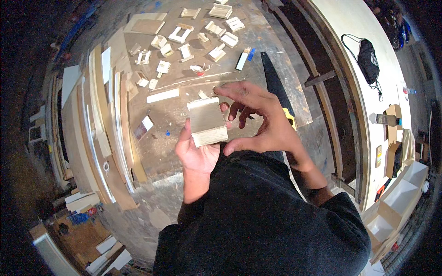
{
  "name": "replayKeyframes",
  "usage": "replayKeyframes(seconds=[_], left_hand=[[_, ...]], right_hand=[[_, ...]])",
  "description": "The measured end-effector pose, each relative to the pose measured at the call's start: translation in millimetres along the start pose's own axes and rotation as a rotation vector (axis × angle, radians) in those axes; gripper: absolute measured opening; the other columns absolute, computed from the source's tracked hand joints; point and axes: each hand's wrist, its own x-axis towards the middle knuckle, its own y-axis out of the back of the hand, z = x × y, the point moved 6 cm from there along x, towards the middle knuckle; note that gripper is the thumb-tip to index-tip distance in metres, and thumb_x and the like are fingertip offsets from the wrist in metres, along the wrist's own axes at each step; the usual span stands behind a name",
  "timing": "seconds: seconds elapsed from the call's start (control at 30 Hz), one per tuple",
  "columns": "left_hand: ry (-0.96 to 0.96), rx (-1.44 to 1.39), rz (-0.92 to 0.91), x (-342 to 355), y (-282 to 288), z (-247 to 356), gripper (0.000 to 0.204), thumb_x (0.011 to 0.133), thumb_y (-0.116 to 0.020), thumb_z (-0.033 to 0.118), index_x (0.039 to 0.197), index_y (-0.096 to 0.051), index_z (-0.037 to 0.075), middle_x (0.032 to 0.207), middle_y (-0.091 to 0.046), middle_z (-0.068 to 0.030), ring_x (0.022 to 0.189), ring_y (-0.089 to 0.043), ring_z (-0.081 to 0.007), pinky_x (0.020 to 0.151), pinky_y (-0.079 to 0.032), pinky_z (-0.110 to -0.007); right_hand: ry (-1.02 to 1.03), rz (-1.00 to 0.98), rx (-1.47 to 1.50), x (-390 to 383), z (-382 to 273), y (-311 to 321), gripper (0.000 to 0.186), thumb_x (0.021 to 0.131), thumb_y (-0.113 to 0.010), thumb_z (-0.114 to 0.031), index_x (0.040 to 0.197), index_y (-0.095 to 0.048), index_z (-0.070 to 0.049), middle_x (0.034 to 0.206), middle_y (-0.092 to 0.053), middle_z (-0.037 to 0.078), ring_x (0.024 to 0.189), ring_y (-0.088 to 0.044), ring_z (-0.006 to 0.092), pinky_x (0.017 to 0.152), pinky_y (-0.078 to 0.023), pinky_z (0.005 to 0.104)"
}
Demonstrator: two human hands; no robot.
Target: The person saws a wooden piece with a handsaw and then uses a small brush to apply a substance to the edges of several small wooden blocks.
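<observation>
A: What lies below the hands?

B: A big grey, scuffed work table [193, 115] strewn with pale wooden offcuts and small glued-up frames [180, 34], long boards stacked along its left edge [99, 138], and a black-bladed handsaw [275, 83] to the right.

A: And what is in hand?

B: A pale, square block of layered wood [207, 121], held up above the table in front of the person's dark sleeves. The left hand [197, 154] has its grip closed on the block from below, thumb along the left side. The right hand [258, 120] is loose, its thumb at the block's lower corner and its fingers spread off the right edge.

A: Which step, would you judge?

B: Looking it over, I think. Any next move calls for keeping that left grip firm while the right settles on the block.
</observation>
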Motion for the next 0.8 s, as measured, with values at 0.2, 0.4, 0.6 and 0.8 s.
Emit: replayKeyframes(seconds=[0.2, 0.4, 0.6, 0.8], left_hand=[[0.032, 0.072, 0.299, -4, 11, -3, 0.069, 0.095, -0.049, 0.038, 0.146, -0.033, -0.005, 0.138, -0.047, -0.0297, 0.112, -0.063, -0.0403, 0.087, -0.059, -0.045], [-0.182, 0.516, 0.285, -2, 11, 13, 0.064, 0.091, -0.067, 0.025, 0.14, -0.04, -0.007, 0.132, -0.055, -0.023, 0.122, -0.055, -0.0313, 0.105, -0.044, -0.041], [-0.446, 1.007, 0.153, 2, -11, 24, 0.076, 0.079, -0.083, 0.015, 0.138, -0.04, -0.007, 0.134, -0.052, -0.0185, 0.12, -0.055, -0.0213, 0.103, -0.045, -0.035], [-0.352, 0.733, 0.077, 2, -23, 26, 0.079, 0.088, -0.072, 0.037, 0.14, -0.037, -0.012, 0.131, -0.053, -0.0211, 0.12, -0.058, -0.0292, 0.101, -0.048, -0.04]], right_hand=[[-0.049, -0.023, -0.031, -1, 13, -3, 0.085, 0.059, -0.095, -0.026, 0.134, -0.06, -0.005, 0.124, -0.061, 0.01, 0.088, -0.065, 0.014, 0.066, -0.053, 0.0239], [-0.079, 0.025, 0.227, -7, 0, 9, 0.094, 0.059, -0.096, -0.031, 0.138, -0.053, -0.002, 0.128, -0.061, 0.01, 0.092, -0.065, 0.0148, 0.07, -0.055, 0.0262], [-0.382, 0.077, 0.249, -17, 0, 1, 0.076, 0.066, -0.092, -0.016, 0.131, -0.056, 0.002, 0.128, -0.062, 0.011, 0.103, -0.066, 0.017, 0.077, -0.056, 0.027], [-0.251, 0.114, 0.278, -19, -3, 5, 0.058, 0.07, -0.087, -0.004, 0.121, -0.062, 0.004, 0.112, -0.065, 0.01, 0.102, -0.067, 0.0175, 0.082, -0.056, 0.0286]])
